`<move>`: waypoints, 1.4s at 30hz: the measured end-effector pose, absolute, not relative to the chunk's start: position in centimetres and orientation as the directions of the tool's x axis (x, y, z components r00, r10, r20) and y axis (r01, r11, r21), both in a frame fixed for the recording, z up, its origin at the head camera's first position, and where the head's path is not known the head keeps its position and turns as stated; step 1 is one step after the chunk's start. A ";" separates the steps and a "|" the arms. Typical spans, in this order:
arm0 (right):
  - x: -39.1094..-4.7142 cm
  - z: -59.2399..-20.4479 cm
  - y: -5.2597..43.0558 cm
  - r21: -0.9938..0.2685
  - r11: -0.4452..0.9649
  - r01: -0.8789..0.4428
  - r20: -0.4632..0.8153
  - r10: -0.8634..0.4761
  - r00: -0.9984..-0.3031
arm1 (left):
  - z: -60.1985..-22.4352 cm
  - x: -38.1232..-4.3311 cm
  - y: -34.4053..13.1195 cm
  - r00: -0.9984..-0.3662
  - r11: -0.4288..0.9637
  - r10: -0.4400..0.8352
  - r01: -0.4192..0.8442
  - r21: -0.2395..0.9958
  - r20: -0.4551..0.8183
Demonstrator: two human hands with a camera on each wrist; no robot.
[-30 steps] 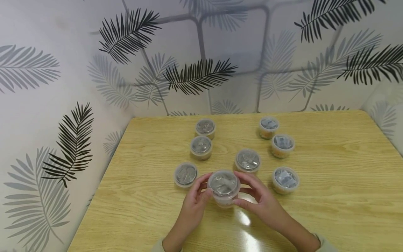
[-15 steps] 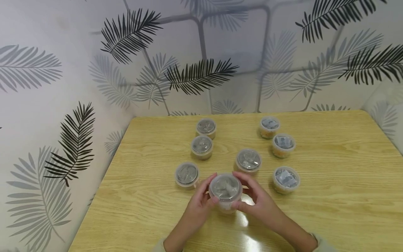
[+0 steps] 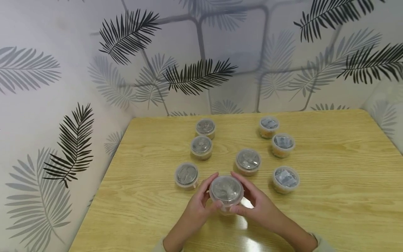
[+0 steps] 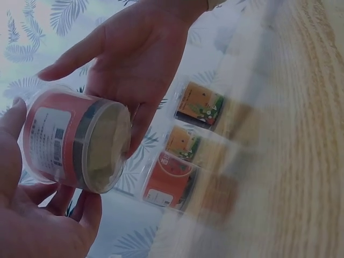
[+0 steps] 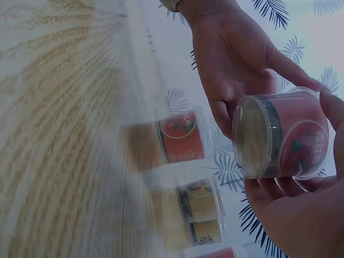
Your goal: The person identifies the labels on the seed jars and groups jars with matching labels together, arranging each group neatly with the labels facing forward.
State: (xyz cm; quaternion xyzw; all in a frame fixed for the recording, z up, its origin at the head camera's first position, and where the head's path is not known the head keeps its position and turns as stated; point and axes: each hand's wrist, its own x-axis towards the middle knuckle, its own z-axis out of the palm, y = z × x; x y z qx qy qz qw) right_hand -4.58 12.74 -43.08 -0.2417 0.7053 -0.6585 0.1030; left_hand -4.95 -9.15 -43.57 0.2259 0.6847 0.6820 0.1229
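Both hands hold one round clear plastic tub (image 3: pixel 226 190) between them, in front of the other tubs. My left hand (image 3: pixel 197 208) grips its left side, and my right hand (image 3: pixel 259 206) its right side, thumbs at the near side and fingertips at the far rim. A grey sachet-like layer shows through the lid. The left wrist view shows the tub's red label (image 4: pixel 51 137) with a white text panel and barcode. In the right wrist view the tub (image 5: pixel 301 134) shows a round picture on its label and a pale base, held above the table.
On the wooden table (image 3: pixel 132 210), grey-topped tubs stand at left (image 3: pixel 186 175), back left (image 3: pixel 201 147) and centre (image 3: pixel 248 161). Three tubs with pale packets on top form a line at right, the nearest one (image 3: pixel 285 179) closest to my right hand. A leaf-patterned wall (image 3: pixel 233 91) stands behind.
My hands have brought the held tub slightly toward me, and it appears a little larger in the head view. The other tubs have stayed in place.
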 end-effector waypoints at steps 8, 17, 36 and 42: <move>-5.2 -43.3 13.1 -0.975 -0.125 -0.186 0.223 -0.464 -0.857 | -43.9 -5.6 -9.6 -0.904 -0.101 0.396 0.129 0.986 0.159; -5.1 -43.4 12.8 -0.976 -0.130 -0.173 0.212 -0.429 -0.878 | -44.2 -5.5 -9.5 -0.927 -0.083 0.338 0.141 0.987 0.161; -4.9 -43.5 12.6 -0.983 -0.006 -0.182 0.162 -0.487 -0.858 | -43.8 -4.8 -8.9 -0.888 -0.056 0.440 0.124 0.991 0.135; -4.8 -43.5 12.6 -0.981 0.023 -0.191 0.157 -0.478 -0.864 | -43.9 -4.7 -8.7 -0.903 -0.008 0.415 0.122 0.993 0.114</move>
